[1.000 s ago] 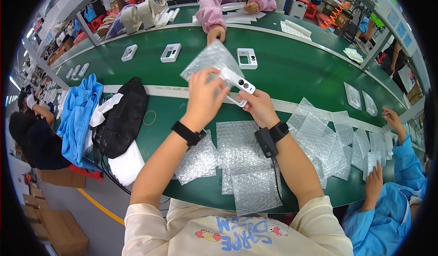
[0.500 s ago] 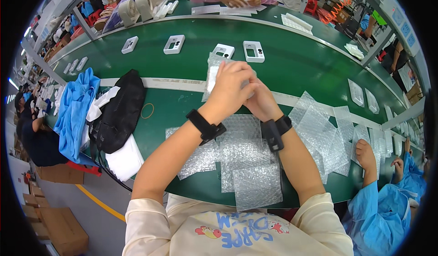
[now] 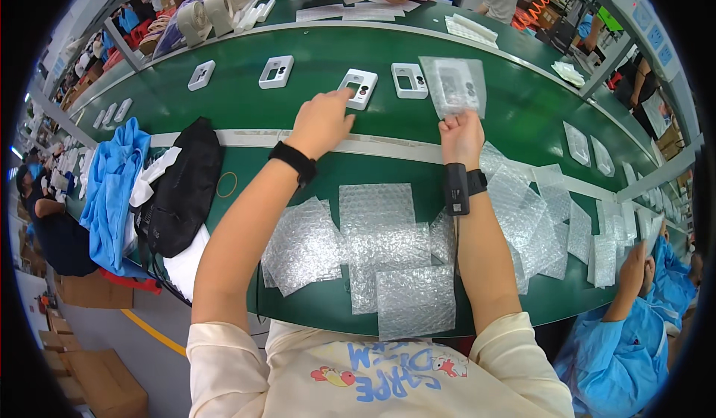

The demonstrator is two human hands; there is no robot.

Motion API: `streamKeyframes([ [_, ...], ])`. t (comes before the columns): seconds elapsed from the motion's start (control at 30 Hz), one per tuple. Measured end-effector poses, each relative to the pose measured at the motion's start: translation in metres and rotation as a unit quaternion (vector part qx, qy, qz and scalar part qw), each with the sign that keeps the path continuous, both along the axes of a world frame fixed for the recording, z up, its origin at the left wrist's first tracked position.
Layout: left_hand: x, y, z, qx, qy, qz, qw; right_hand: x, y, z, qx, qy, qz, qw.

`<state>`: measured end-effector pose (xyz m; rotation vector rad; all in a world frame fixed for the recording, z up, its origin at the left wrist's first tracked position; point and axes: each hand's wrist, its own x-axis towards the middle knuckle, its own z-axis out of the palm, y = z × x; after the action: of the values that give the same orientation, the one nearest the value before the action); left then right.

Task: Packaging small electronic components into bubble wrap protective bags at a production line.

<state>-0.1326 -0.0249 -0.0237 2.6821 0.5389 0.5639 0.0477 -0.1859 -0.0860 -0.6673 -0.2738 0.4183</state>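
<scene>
My right hand [image 3: 461,136] pinches the lower edge of a bubble-wrap bag [image 3: 477,75] with a white plastic housing inside, held up over the green belt. To its left, my left hand [image 3: 322,126] reaches onto the belt. Its index finger touches the left edge of a white housing [image 3: 363,99] with a rectangular opening, while the thumb stays apart. Another white housing [image 3: 420,91] lies between that one and the bag. In front of me, bubble-wrap bags [image 3: 388,250] are spread over the green table, with more bags [image 3: 526,217] beside my right forearm.
Further white housings [image 3: 277,82] lie leftward along the belt. A black bag [image 3: 183,194] and blue cloth [image 3: 115,187] rest at the table's left. A metal rail [image 3: 253,137] divides table from belt. Co-workers' hands are across the belt and at the right.
My hands, together around the bagged item before, have parted. The right has carried the bag to the right; the left has moved left to a housing on the belt.
</scene>
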Motion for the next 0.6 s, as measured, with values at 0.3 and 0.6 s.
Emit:
streamKeyframes([
  [0.3,0.043,0.054,-0.049,0.309,0.057,-0.05,0.948,0.022,0.002,-0.026,-0.092,0.137,-0.127,0.978],
  [0.6,0.038,0.019,-0.031,0.261,0.089,-0.123,0.953,-0.009,0.019,-0.019,-0.231,-0.182,-0.249,0.923],
])
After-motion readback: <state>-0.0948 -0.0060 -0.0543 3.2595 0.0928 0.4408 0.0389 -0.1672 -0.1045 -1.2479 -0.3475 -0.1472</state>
